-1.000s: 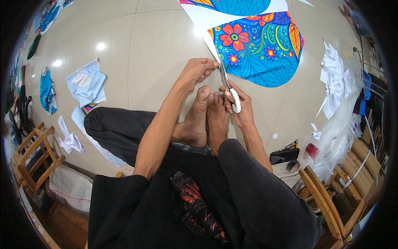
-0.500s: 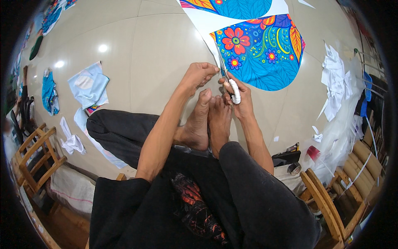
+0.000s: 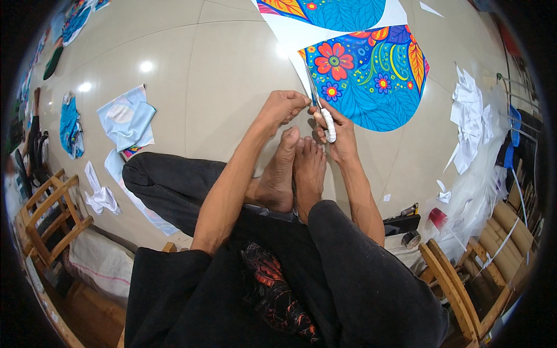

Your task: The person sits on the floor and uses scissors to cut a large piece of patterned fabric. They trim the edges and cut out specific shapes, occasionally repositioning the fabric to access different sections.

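On the floor ahead of my feet lies a brightly printed fabric piece (image 3: pixel 365 75), blue with red flowers and orange leaves and a rounded near edge. White margin (image 3: pixel 293 37) runs along its left side and narrows to a strip toward me. My left hand (image 3: pixel 284 108) is closed, pinching the near end of that strip between thumb and fingertips. In my right hand (image 3: pixel 341 136) is a pair of scissors (image 3: pixel 328 123) with white-wrapped handles. Its blades point away from me, along the border between strip and print. The fingers partly cover the handles.
My bare feet (image 3: pixel 308 171) rest just below both hands. White scraps (image 3: pixel 469 119) and clear plastic (image 3: pixel 464 191) lie on the right. Pale blue cloth (image 3: pixel 125 119) and a white scrap (image 3: pixel 101 194) lie left. Wooden frames (image 3: pixel 55 217) stand at the lower left.
The fabric sits slightly lower and further right in the picture, as do the surroundings. The scissor blades appear a little wider apart. Both hands keep their holds.
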A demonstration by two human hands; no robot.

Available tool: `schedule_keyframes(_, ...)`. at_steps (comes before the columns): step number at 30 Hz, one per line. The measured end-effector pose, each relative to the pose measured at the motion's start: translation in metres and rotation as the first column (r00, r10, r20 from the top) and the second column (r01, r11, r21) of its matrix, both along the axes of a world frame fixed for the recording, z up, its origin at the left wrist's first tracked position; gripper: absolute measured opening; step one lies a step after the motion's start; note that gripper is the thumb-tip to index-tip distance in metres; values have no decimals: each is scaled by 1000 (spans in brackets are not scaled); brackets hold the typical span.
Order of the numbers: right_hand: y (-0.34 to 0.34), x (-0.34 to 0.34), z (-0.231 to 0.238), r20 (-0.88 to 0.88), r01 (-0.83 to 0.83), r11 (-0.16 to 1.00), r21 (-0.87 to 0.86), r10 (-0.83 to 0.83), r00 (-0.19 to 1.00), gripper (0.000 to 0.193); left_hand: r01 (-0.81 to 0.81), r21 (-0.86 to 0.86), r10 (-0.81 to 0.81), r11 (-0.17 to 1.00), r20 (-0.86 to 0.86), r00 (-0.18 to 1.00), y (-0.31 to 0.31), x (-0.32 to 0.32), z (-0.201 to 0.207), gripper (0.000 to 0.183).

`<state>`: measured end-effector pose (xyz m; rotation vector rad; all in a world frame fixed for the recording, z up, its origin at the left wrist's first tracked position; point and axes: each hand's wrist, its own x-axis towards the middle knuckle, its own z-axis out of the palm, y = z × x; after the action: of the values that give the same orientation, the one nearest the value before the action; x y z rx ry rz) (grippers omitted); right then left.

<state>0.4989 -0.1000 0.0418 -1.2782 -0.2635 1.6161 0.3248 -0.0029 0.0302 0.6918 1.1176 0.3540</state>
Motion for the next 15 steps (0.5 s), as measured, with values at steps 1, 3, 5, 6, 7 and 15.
schedule_keyframes(1,0,0,1,18,-9,1000,-1,10,1000,52,1,-1,-1,1000,2,1000,0,-1,0,17)
schedule_keyframes(3,2,0,4,29,-9,1000,-10,10,1000,52,4,-3,-4,1000,6,1000,1,-2,0,17)
schedule_keyframes(5,4,2,5,5,-18,1000,-8,18,1000,52,7,-7,-7,1000,-5,1000,1,-2,4,17)
schedule_keyframes(6,6,9,5,-25,-28,1000,0,28,999,53,7,-9,-8,1000,-11,1000,1,-2,6,16)
schedule_keyframes(7,8,15,5,-55,-36,999,9,37,998,53,11,-6,-11,1000,-14,1000,1,-1,6,16)
schedule_keyframes(15,48,52,-8,-1,-233,971,57,234,972,56,-8,-1,8,1000,-27,1000,1,0,-1,17)
